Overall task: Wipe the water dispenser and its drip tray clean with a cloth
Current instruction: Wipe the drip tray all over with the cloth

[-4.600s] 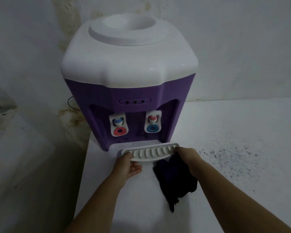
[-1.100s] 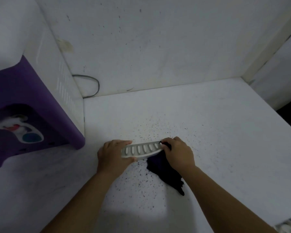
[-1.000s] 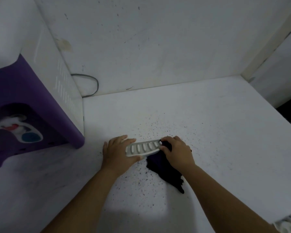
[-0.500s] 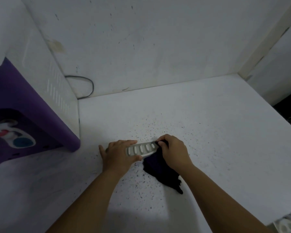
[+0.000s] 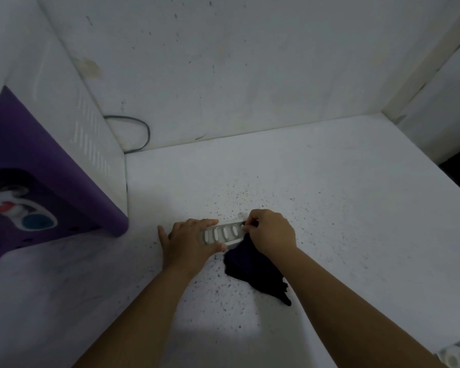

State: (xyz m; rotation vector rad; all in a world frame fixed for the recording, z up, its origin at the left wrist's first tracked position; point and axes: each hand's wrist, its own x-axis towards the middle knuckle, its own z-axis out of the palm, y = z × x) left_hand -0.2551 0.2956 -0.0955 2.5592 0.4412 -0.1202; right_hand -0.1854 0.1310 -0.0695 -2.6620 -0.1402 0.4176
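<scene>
With drip tray (image 5: pixel 223 233) off the water dispenser (image 5: pixel 51 166) and now on the speckled bench (image 5: pixel 329 208) well right of it, held at left end by left hand (image 5: pixel 189 241), right hand (image 5: pixel 272 232) closed on dark cloth (image 5: pixel 252 269) at right end.

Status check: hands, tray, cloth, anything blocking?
Left hand gripping drip tray. Right hand on tray's right end, dark cloth bunched under it. Tray off dispenser, on speckled counter. Nothing blocking.
</scene>
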